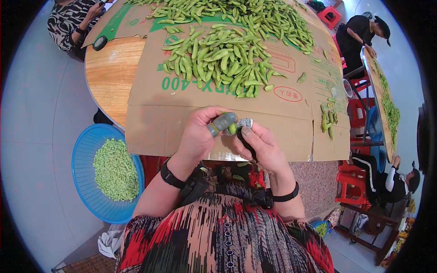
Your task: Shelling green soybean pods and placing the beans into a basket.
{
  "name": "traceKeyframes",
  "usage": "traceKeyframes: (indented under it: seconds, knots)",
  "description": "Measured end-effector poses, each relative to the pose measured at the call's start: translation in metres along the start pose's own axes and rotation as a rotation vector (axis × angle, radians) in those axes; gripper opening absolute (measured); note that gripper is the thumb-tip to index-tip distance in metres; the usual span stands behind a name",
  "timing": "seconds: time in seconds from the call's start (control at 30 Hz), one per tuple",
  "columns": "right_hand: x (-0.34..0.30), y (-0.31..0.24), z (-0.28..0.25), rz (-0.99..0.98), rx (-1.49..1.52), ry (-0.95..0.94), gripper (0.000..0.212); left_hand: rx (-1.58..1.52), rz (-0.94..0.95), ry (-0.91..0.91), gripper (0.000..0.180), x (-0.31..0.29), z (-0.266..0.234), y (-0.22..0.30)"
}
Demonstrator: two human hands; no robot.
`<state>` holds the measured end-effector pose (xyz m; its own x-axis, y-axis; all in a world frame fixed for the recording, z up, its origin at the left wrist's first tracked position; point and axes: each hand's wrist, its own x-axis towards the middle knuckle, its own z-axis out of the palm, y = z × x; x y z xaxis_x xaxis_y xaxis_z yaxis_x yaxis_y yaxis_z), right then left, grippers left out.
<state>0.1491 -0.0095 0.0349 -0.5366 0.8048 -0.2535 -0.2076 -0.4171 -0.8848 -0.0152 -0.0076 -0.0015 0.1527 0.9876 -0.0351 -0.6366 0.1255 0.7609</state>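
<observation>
Green and small, a single bean pod [232,128] sits pinched between two hands at the near edge of the counter [109,73]. The left hand [199,132] is closed on the pod, its thumb capped in a grey-green rubber finger cover [221,122]; the right hand [263,146] is closed round a dark-handled tool [246,139] whose silvery tip meets the pod, though what kind of blade or pick it carries is hard to make out in this view. Both wrists wear black bands. The pod looks light, soft-skinned and a little slippery, likely to bruise or split under a hard squeeze, so the fair place to hold it is by its ends or along the seam, with the rubber cover giving grip. Beyond the hands, flattened brown cardboard [191,102] covers most of the round wooden counter and carries a heap of whole pods [223,61], with a wider spread of them further back. A few loose pods [328,119] lie to the right on the cardboard. Down at the person's left, a blue plastic basket [82,159] on the floor holds shelled green beans [116,170]. Other people sit at the far side and at a second table [375,82] on the right, beside red plastic stools [353,182].
</observation>
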Motion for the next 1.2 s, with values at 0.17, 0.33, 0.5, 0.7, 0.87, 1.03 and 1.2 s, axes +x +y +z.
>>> traceKeyframes:
  seconds: [0.17,0.33,0.5,0.7,0.87,1.03,1.2]
  knots:
    - [0.002,0.0,-0.006,0.012,0.01,-0.064,0.021,0.138,0.047,0.009,0.01,0.004,0.003,-0.005]
    - [0.002,0.002,-0.004,0.162,0.357,-0.076,0.02,0.183,0.053,-0.086,0.01,0.001,0.0,0.002]
    - [0.009,0.011,-0.004,-0.032,0.083,0.043,0.016,0.279,0.052,-0.001,0.013,-0.004,0.012,-0.001]
    - [0.007,0.007,-0.013,-0.001,-0.157,0.141,0.015,0.653,0.311,0.06,0.038,-0.003,0.004,-0.012]
    - [0.007,-0.013,-0.001,-0.681,-0.998,0.43,0.017,0.866,0.393,0.051,0.062,-0.014,0.023,-0.005]
    - [0.006,-0.014,-0.012,-0.502,-0.942,0.215,0.012,0.84,0.368,-0.15,0.064,-0.019,0.017,0.006]
    - [0.0,0.002,0.003,-0.433,-0.737,0.322,0.013,0.253,0.143,-0.203,0.048,-0.011,0.015,0.008]
